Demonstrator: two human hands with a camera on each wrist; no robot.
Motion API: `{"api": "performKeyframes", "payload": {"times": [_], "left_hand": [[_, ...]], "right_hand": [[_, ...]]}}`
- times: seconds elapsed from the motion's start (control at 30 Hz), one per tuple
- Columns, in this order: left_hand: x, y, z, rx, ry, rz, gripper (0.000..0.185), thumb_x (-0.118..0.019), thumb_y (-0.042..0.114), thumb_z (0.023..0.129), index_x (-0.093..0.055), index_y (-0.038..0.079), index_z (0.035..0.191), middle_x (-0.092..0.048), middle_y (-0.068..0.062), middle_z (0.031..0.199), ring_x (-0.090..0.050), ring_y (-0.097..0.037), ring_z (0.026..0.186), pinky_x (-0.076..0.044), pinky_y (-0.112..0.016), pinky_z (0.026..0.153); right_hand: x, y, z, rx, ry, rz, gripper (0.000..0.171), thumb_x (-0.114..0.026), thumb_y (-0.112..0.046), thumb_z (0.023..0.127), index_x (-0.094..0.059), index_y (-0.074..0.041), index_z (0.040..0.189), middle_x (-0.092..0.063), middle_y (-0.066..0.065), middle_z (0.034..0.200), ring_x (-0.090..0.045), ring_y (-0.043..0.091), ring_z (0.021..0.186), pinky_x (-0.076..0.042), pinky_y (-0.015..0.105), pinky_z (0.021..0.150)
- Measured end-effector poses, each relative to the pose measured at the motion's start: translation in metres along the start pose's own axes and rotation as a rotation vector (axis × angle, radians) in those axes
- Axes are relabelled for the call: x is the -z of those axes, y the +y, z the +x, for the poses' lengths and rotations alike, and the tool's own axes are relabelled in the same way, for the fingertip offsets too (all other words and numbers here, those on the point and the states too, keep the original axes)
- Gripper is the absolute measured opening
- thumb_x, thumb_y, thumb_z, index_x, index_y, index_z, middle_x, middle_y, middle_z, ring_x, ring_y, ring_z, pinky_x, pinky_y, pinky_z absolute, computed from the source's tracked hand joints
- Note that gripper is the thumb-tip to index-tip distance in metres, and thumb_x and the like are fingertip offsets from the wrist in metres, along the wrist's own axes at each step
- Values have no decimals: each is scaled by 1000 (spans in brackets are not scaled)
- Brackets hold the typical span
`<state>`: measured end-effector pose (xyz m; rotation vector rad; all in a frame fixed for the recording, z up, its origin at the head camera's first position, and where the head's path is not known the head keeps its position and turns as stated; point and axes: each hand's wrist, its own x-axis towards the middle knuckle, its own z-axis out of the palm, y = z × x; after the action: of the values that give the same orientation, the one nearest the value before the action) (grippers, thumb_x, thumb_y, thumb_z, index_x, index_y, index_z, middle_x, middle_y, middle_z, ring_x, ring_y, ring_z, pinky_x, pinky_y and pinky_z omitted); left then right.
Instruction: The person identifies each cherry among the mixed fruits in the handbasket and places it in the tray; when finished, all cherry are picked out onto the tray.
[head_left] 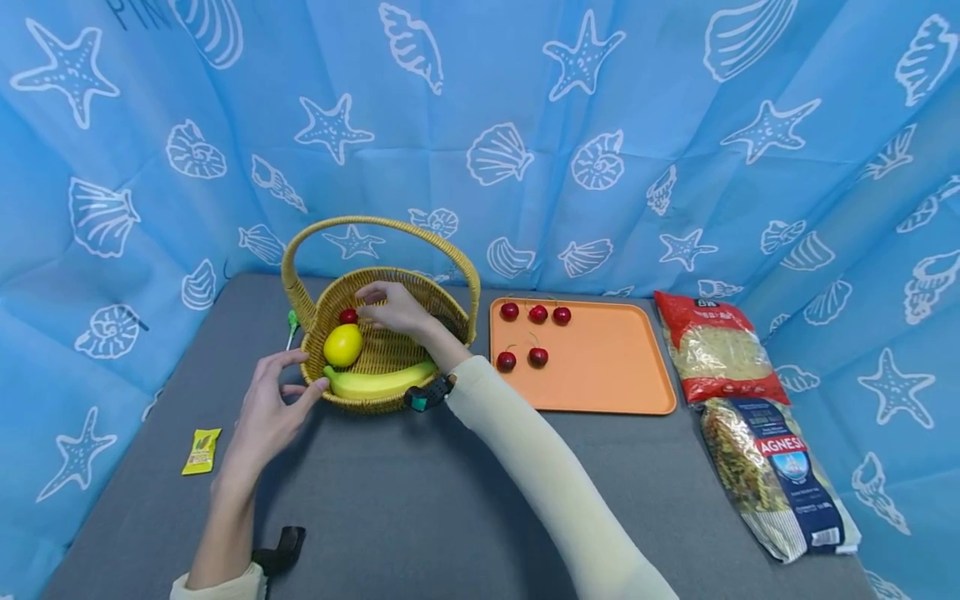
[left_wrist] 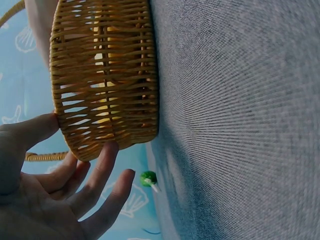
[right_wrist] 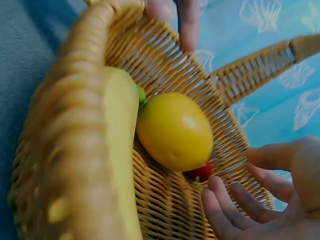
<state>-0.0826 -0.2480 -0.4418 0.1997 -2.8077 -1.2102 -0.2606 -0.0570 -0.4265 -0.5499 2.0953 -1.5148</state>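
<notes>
A wicker basket [head_left: 442, 304] with a tall handle stands on the grey table and holds a lemon [head_left: 342, 344], a banana [head_left: 378, 383] and one cherry [head_left: 348, 316]. My right hand [head_left: 369, 305] reaches into the basket, its relaxed fingers just right of that cherry and holding nothing. The right wrist view shows the cherry [right_wrist: 202, 172] lying behind the lemon [right_wrist: 174, 131], beside the spread fingers [right_wrist: 225, 205]. My left hand [head_left: 300, 375] is open; its thumb and fingertips touch the basket's near-left wall [left_wrist: 105, 75].
An orange tray [head_left: 600, 367] right of the basket carries several cherries [head_left: 537, 313]. Two pasta bags [head_left: 716, 350] lie at the far right. A green lollipop [head_left: 292, 321] lies left of the basket and a yellow packet [head_left: 201, 451] near the left edge.
</notes>
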Motion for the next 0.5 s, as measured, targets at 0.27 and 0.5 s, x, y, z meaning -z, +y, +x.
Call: {"api": "performKeyframes", "payload": {"times": [0.27,0.5], "left_hand": [[1,-1,0,3,-6,1,62,-70,34,108,-48,2,156,-40,-28,162,-68,-45,116,-61,-55,90],[0,-1,-1,5,-11,-4,63,-71,34,107,-48,2,156,-39,-27,163,-68,-45,116,-60,-53,90]], "right_hand": [[-22,10,13,-87,-8,61,46,-49,-18,117,-50,-4,160,-53,21,162,-64,38,136,-57,48,112],[-35,15,18,-93,17,85,45,-45,-20,118,-51,-3,160,-59,20,157,-64,31,134,-56,38,106]]}}
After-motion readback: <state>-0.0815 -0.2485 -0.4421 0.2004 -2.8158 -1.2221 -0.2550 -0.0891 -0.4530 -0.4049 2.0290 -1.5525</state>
